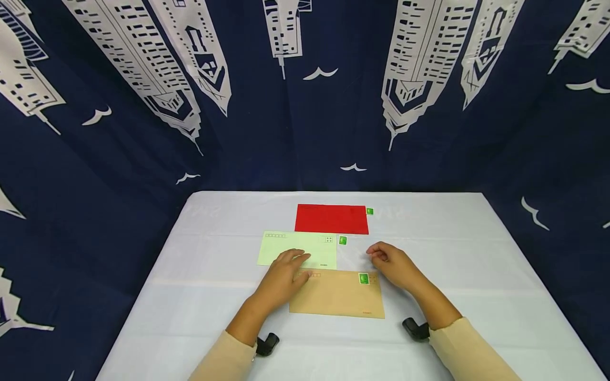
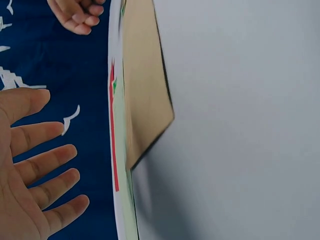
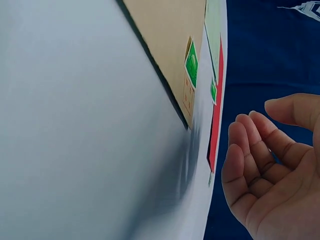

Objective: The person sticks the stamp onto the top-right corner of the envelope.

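A brown envelope (image 1: 340, 296) lies nearest on the table, with a green stamp (image 1: 364, 278) at its upper right; the right wrist view shows this stamp (image 3: 191, 65) covering part of a printed grid. Over the brown envelope's left end and the pale green envelope (image 1: 305, 243), my left hand (image 1: 283, 278) hovers with fingers spread, holding nothing. My right hand (image 1: 393, 267) is off the brown envelope's upper right corner. Its fingers (image 3: 240, 160) curl loosely around nothing, thumb apart. A second green stamp (image 1: 343, 240) lies beside the pale green envelope.
Farthest back lies a red envelope (image 1: 331, 219), with another green stamp (image 1: 369, 211) at its right edge. All rest on a white-covered table (image 1: 214, 317). Behind it hangs a dark blue curtain (image 1: 286, 137) printed with white buildings and birds.
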The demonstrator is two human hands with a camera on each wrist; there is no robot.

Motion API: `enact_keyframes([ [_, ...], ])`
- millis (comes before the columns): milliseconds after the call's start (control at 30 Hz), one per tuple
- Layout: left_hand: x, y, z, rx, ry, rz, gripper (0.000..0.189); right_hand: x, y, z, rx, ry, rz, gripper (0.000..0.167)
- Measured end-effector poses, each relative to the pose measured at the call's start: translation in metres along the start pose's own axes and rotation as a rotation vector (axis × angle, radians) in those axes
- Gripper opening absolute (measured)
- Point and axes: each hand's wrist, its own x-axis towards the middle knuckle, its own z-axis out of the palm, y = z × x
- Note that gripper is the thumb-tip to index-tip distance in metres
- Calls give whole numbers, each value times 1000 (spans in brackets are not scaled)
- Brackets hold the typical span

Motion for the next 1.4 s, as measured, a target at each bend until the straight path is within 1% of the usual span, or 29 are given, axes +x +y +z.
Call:
enact_keyframes([
  [200, 3, -9, -3, -10, -5, -37, 50, 4, 2, 1, 14, 4, -7, 22],
  [333, 5, -13, -5, -17, 5, -57, 50, 7, 2, 2, 25, 4, -9, 24],
  [433, 6, -14, -7, -19, 17, -61, 50, 7, 1, 3, 20, 3, 2, 26],
  [533, 8, -16, -7, -12, 16, -70, 51, 8, 2, 4, 12, 1, 10, 30],
  [733, 11, -19, -5, -10, 11, -87, 53, 10, 0, 4, 3, -17, 11, 39],
  [900, 14, -22, -2, -13, -6, -99, 55, 12, 0, 5, -10, -41, 41, 42],
  [1067, 16, -27, 1, -16, -31, -124, 56, 15, 1, 6, -10, -65, 62, 44],
  [1400, 17, -33, 1, 0, -34, -143, 55, 17, -4, 5, -3, -80, 60, 42],
])
